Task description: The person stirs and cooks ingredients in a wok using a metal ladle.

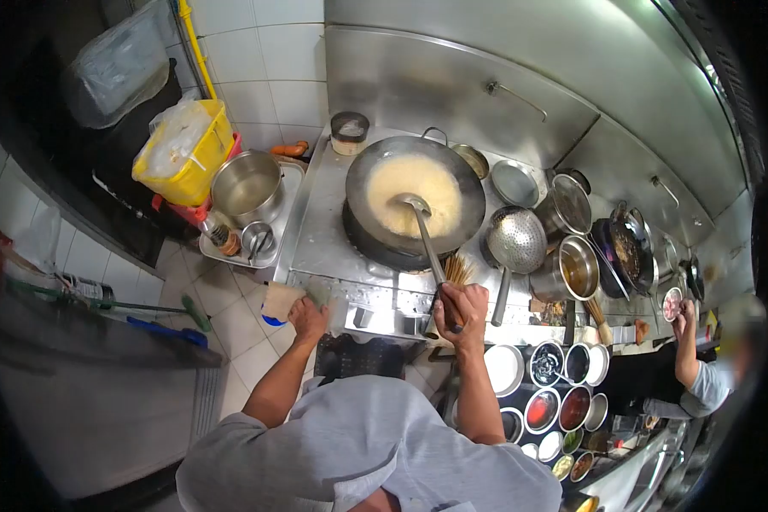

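Note:
My right hand (462,317) is closed around the wooden handle of a ladle (430,241). The ladle's bowl rests in a pale, cream-coloured liquid (414,183) inside a large wok (363,200), which sits on the stove. My left hand (308,321) is at the front left corner of the stove, its fingers bent against a tan cloth (282,300); the fingertips are partly hidden. Just beyond my right hand, a bamboo brush (458,270) lies close to the ladle handle. A perforated strainer (516,239) stands to the right of the wok.
At left, a metal pot (247,188) stands on a tray beside a yellow basket (209,145). Farther right are a pot of brown liquid (578,266) and a dark wok (630,243). Several seasoning bowls (542,410) stand at my right. Another person's arm (687,350) holds a small bowl.

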Demonstrator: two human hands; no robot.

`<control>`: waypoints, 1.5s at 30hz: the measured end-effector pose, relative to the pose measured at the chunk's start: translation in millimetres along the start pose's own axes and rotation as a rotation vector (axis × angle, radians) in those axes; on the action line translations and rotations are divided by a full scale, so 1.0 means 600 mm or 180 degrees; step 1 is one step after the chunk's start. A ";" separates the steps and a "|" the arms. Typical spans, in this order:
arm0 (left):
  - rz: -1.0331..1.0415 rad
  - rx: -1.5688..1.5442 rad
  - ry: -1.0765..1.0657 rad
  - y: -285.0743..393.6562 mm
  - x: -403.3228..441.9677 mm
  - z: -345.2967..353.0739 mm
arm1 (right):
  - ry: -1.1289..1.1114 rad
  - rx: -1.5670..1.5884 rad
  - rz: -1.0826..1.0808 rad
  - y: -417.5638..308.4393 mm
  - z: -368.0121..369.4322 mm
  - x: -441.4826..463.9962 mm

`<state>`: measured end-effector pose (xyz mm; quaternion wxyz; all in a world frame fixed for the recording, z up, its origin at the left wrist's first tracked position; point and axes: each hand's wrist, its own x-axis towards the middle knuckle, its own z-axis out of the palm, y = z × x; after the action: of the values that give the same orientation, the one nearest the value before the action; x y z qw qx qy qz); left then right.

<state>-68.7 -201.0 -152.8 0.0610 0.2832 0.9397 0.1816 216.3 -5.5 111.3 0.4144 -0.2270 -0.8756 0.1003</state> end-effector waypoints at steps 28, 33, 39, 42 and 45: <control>0.0154 0.0073 0.0094 0.009 -0.002 -0.017 | -0.0061 -0.0388 -0.0142 0.038 0.063 -0.036; 0.0178 0.0033 0.0069 0.005 -0.001 -0.013 | 0.0029 -0.0470 -0.0079 -0.008 0.009 -0.049; 0.0139 0.0076 0.0033 0.007 -0.001 -0.014 | 0.0371 -0.0253 -0.0047 -0.036 -0.037 -0.040; 0.0148 0.0088 0.0024 0.004 0.000 -0.011 | 0.0425 -0.0077 0.0009 -0.036 -0.045 -0.029; 0.0130 0.0089 0.0012 0.007 -0.001 -0.010 | 0.0451 0.0040 0.0070 -0.034 -0.042 -0.018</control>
<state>-67.2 -200.1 -145.8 0.0514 0.3029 0.9363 0.1702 235.1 -28.7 127.5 0.4757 -0.2405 -0.8409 0.0941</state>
